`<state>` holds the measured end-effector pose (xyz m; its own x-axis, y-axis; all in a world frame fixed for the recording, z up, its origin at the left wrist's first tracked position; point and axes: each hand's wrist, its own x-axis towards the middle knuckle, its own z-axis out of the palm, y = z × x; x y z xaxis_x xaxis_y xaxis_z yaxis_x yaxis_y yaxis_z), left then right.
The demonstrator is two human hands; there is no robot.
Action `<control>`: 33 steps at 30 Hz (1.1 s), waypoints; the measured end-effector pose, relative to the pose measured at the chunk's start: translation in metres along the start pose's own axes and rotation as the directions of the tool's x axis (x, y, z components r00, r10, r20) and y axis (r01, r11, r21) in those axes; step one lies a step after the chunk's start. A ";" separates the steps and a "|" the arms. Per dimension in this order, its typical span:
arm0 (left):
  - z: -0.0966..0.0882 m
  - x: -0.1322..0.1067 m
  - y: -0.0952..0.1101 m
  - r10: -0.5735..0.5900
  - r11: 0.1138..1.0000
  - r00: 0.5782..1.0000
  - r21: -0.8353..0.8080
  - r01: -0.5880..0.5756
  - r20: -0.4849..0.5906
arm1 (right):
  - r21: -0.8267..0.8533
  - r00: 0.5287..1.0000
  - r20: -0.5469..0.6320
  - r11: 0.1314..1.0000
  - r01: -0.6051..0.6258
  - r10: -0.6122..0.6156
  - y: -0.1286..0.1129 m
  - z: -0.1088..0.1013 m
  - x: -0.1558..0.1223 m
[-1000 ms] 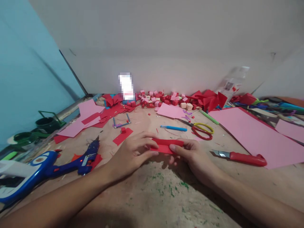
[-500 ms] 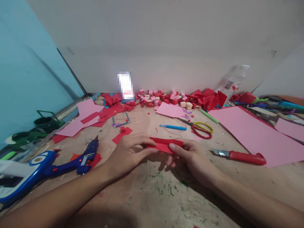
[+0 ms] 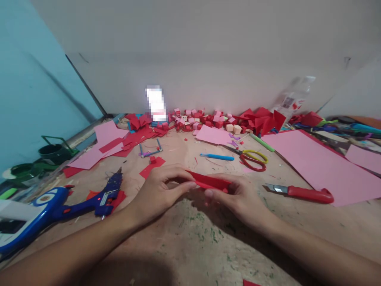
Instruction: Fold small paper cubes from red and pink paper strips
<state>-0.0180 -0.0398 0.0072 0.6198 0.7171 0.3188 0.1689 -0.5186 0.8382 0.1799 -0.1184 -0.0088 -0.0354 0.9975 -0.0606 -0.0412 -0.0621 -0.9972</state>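
Folding, apparently: the left hand (image 3: 166, 187) and right hand (image 3: 238, 195), curled nearly closed, pinch a narrow, folded red paper strip (image 3: 212, 182); keeping its edges aligned seems called for next.

Bare tabletop (image 3: 184, 242) on the near side of the left hand (image 3: 163, 186) and the right hand (image 3: 239, 192) gives either room to pass, and beyond their folded red strip (image 3: 208, 181) a lane runs between the blue stick frame (image 3: 152, 153) and the slim blue tool (image 3: 218, 157). A low sweep leftward meets the glue gun (image 3: 108, 194), and one rightward the scissors (image 3: 252, 167) and the red-handled cutter (image 3: 309, 193), its blade pointing inward. At the back the heap of paper cubes (image 3: 205, 120) and the bottle (image 3: 297, 99) bar the way, though gaps there are hard to judge.
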 end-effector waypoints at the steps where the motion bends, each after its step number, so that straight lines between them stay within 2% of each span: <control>1: 0.001 0.000 0.000 -0.012 1.000 1.000 0.001 0.012 -0.004 | -0.012 1.000 0.002 1.000 0.003 -0.003 0.000 0.000 0.000; 4: 0.003 -0.002 0.000 -0.073 0.996 0.997 -0.045 0.071 -0.040 | -0.018 1.000 -0.001 1.000 0.007 -0.007 -0.001 0.001 -0.001; 6: 0.004 -0.003 -0.001 -0.122 0.982 0.991 -0.152 0.113 -0.053 | 0.010 1.000 -0.002 1.000 -0.007 0.007 -0.001 0.001 -0.001; 8: 0.006 -0.004 -0.002 -0.166 0.949 0.986 -0.275 0.155 -0.014 | 0.045 0.999 -0.001 0.998 -0.037 0.037 0.000 0.001 -0.002; 10: 0.006 -0.004 -0.002 -0.203 0.913 0.976 -0.345 0.216 0.073 | 0.066 0.998 0.007 0.996 -0.063 0.063 0.001 0.002 -0.002; 14: 0.006 -0.003 -0.004 -0.253 0.892 0.944 -0.327 0.312 0.210 | 0.078 0.996 0.046 0.993 -0.085 0.081 0.002 0.002 -0.002; 22: 0.004 -0.002 -0.009 -0.292 0.867 0.935 -0.358 0.347 0.200 | 0.141 0.993 0.058 0.984 -0.106 0.098 0.002 -0.001 0.000; 31: 0.000 -0.002 -0.011 -0.275 0.872 0.929 -0.343 0.349 0.246 | 0.100 0.986 0.097 0.985 -0.143 0.133 0.006 -0.005 0.001; 33: 0.000 -0.001 -0.013 -0.279 0.860 0.918 -0.351 0.370 0.283 | 0.084 0.988 0.101 0.988 -0.127 0.118 0.006 -0.005 0.001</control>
<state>-0.0209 -0.0341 -0.0044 0.7384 0.6710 -0.0668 0.1053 -0.0169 0.9943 0.1851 -0.1171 -0.0146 -0.1409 0.9747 -0.1735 -0.1196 -0.1907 -0.9743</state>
